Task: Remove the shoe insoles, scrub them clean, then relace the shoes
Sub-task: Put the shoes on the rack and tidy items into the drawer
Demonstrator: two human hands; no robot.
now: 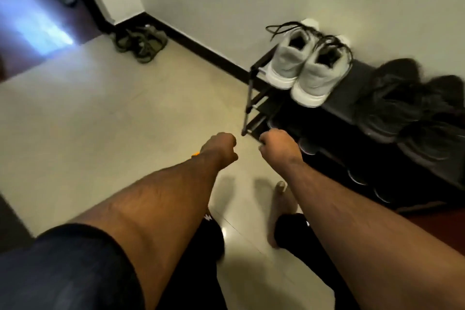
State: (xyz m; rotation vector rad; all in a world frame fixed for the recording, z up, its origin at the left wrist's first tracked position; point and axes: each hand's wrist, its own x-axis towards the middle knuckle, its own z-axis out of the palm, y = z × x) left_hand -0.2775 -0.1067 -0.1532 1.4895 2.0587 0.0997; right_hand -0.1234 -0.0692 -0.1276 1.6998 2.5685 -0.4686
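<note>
While both arms reach forward, the left hand (221, 145) and right hand (276, 143) are curled into fists holding nothing, apart above the pale tiled floor (113, 113). Two grey-and-white dark-laced sneakers (299, 68) sit atop the black shoe rack (352, 98).

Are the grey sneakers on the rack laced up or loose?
Loose: the grey sneakers stand upright on the rack, black laces trailing.
</note>
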